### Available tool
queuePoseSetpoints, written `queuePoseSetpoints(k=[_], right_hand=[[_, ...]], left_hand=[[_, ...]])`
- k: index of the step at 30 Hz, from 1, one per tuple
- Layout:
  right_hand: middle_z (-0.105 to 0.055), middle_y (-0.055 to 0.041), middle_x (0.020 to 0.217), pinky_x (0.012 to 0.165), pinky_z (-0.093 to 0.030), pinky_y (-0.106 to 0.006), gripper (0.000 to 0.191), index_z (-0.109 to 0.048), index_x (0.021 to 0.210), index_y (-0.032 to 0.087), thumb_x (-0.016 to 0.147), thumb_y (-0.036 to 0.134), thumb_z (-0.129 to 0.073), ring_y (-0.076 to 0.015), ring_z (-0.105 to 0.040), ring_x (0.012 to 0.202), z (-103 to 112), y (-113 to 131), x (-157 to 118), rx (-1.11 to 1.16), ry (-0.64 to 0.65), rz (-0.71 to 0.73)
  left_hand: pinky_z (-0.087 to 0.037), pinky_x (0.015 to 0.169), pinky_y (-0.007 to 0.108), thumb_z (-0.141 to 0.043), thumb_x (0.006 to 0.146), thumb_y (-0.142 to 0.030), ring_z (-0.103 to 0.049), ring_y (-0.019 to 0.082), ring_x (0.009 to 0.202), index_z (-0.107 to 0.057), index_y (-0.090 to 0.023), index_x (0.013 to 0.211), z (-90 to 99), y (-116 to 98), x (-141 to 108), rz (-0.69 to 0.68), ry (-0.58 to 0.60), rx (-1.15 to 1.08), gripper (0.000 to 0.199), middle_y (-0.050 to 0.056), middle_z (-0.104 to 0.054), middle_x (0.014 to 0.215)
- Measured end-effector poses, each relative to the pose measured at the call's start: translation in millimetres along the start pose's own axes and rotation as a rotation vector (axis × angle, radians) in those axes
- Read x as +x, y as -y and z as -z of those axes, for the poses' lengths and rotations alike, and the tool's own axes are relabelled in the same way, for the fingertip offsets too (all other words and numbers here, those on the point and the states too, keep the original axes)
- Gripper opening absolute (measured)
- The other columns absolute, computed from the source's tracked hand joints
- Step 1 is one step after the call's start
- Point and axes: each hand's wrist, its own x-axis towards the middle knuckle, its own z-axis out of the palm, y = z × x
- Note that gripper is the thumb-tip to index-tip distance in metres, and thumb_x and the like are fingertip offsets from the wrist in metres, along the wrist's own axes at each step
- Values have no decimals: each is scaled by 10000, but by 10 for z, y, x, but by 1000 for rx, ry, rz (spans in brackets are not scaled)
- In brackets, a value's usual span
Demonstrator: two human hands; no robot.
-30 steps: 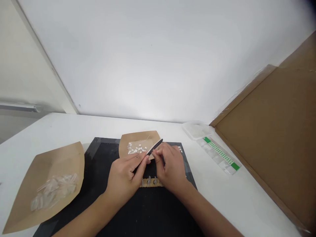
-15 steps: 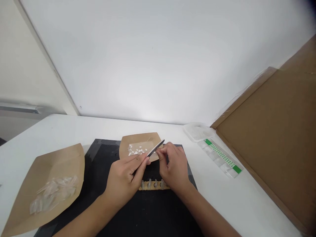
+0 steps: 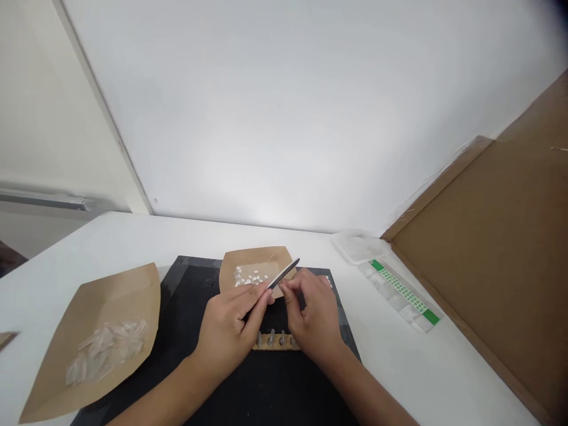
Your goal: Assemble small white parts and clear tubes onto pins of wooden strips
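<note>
A thin stick, dark on one side and pale on the other [image 3: 284, 273], is pinched in my left hand [image 3: 234, 316] and points up to the right. My right hand [image 3: 313, 307] is closed, its thumb and index finger pinched beside the stick; what it holds is too small to name. Behind both hands lies a small brown paper tray [image 3: 231, 260] with several white oval pieces [image 3: 251, 278]. Below them, a tan strip [image 3: 276, 342] with several upright clear pieces rests on the black mat [image 3: 261, 384], partly hidden by my hands.
On the left, a larger brown tray [image 3: 110, 290] holds clear plastic pieces [image 3: 106, 349]. A clear case with a green label [image 3: 403, 291] and a whitish lid [image 3: 357, 247] lie at right, near a cardboard panel [image 3: 488, 236].
The whole view has shifted slightly, so the table items sit lower and further right. Both hands keep nearly the same pinching pose, with the stick still in my left hand.
</note>
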Motion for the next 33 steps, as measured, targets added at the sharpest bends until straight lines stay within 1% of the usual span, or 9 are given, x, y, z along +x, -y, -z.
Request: queuePoseSetpoints(k=[3, 8, 12, 15, 17, 21, 25, 30, 33], right_hand=[[-611, 18, 760, 734, -325, -352, 216, -525, 820, 218, 1034, 195, -545, -174, -588, 704, -19, -29, 9, -36, -46, -26], [-615, 16, 768, 726, -320, -350, 222, -507, 818, 219, 1036, 192, -536, -175, -597, 720, -37, -52, 10, -10, 10, 13], [-615, 17, 764, 735, -324, -354, 225, -511, 818, 220, 1040, 201, -541, -175, -596, 715, -34, -44, 10, -33, -33, -34], [-612, 16, 754, 722, -321, -353, 230, -504, 812, 221, 1039, 196, -537, -177, -595, 709, -37, -26, 7, -23, -12, -3], [-618, 16, 757, 721, -319, -354, 229, -504, 812, 222, 1036, 191, -539, -178, -600, 714, -37, -18, 6, -23, 2, 17], [-623, 16, 764, 734, -328, -356, 213, -524, 825, 221, 1035, 198, -551, -179, -602, 719, -22, -25, 9, -32, -23, -24], [-630, 17, 772, 732, -331, -352, 212, -529, 827, 221, 1037, 196, -552, -175, -608, 731, 0, -23, 8, 26, 18, 4], [-637, 18, 774, 735, -330, -352, 207, -549, 829, 219, 1035, 209, -566, -174, -605, 727, -5, -24, 10, 18, -23, -40], [-637, 22, 765, 726, -325, -348, 208, -548, 821, 219, 1028, 197, -566, -174, -614, 733, -16, -10, 2, 35, 12, -9]], left_hand=[[-636, 811, 254, -631, 1001, -169, -788, 174, 797, -802, -182, 992, 0, -8, -8, 22, 16, -18, 172, 38, -821, 895], [-629, 809, 260, -630, 1000, -179, -784, 182, 795, -802, -172, 971, 0, -12, -13, 48, 26, -10, 175, 45, -812, 876], [-622, 796, 251, -626, 1003, -180, -777, 167, 784, -798, -188, 985, -9, -10, -7, 68, 40, -48, 173, 25, -806, 869], [-621, 776, 255, -625, 1004, -185, -767, 164, 745, -799, -182, 950, -7, -7, -7, 81, 40, -47, 182, 25, -795, 828], [-624, 794, 265, -627, 1004, -187, -769, 168, 754, -803, -182, 959, -3, -4, -10, 79, 41, -48, 182, 29, -798, 836], [-626, 789, 265, -628, 1003, -189, -771, 168, 754, -806, -184, 966, -1, 1, -15, 74, 43, -52, 181, 27, -801, 842], [-635, 795, 276, -629, 1002, -202, -777, 180, 757, -807, -184, 950, 2, -5, -2, 79, 42, -42, 187, 33, -803, 837], [-636, 801, 264, -627, 1004, -193, -783, 174, 775, -800, -193, 955, -1, 2, 7, 59, 37, -45, 180, 23, -812, 859], [-637, 811, 263, -627, 1005, -199, -790, 178, 800, -803, -203, 974, -1, 9, 0, 66, 37, -54, 179, 26, -821, 889]])
